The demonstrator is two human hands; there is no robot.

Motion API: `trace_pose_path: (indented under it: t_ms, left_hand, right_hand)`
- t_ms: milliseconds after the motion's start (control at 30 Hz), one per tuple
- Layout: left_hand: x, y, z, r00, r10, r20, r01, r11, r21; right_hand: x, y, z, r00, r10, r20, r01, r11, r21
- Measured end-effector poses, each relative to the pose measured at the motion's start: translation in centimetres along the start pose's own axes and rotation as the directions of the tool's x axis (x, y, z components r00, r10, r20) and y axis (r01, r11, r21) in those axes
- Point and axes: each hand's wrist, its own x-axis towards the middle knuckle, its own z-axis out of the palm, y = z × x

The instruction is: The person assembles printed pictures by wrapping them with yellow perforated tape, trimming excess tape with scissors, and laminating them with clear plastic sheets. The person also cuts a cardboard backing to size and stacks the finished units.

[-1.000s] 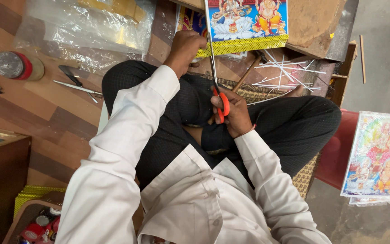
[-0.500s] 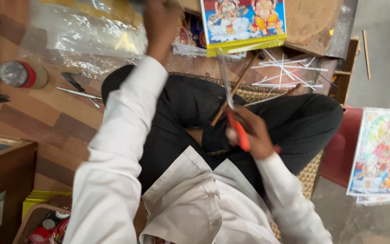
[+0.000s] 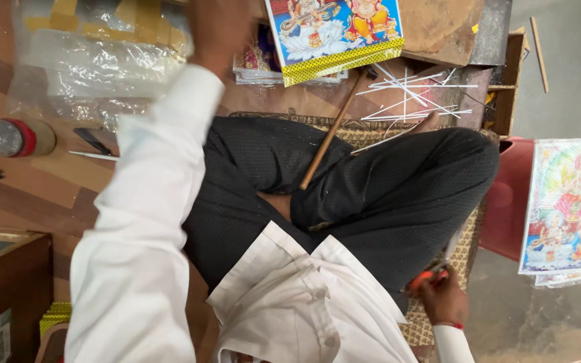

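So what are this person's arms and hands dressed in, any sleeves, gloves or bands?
Both arms are in long white shirt sleeves with plain cuffs. The left hand is bare and blurred, no glove. The right hand is bare too, with a thin red thread around its wrist just above the white cuff.

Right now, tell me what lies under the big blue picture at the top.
Under the big blue picture a stack of smaller prints shows at its left edge. A wooden board shows at its right. Whatever is beneath its middle is covered.

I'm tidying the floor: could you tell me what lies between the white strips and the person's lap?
In the head view, a wooden-handled hammer slants from the white strips onto the lap.
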Motion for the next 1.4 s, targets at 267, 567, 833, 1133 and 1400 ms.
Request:
trace_pose_path:
  t_ms: [267,567,833,1133,1400]
  left_hand:
    - [-5.1,8.2,0.4,0.926,0.377,0.003,-0.375,0.92,-0.115]
    - [-5.1,7.7,1.9,0.916,0.4,0.024,-0.398,0.915,-0.068]
    - [-4.7,10.9,1.5,0.957,0.289,0.026,-0.287,0.957,-0.05]
    - [-4.9,8.3,1.2,0.98,0.136,-0.148,-0.178,0.928,-0.327]
    - [-0.6,9.2,-0.5,0.777,-0.462,0.427,0.475,-0.014,-0.88]
  right_hand:
    - [4.5,-5.6,-10.0,0.949,-0.274,-0.158,0.292,0.95,0.108]
    - [10.6,-24.1,-19.1,0.49,-0.573,-0.657,0.844,0.502,0.19]
    - [19.8,-40.8,-18.0,0.279,-0.815,-0.507,0.926,0.369,-0.083]
    - [20.4,-41.3,-17.9,0.265,-0.848,-0.46,0.927,0.356,-0.122]
    - [20.3,-40.4,-18.8,0.402,-0.717,-0.569,0.913,0.361,0.19]
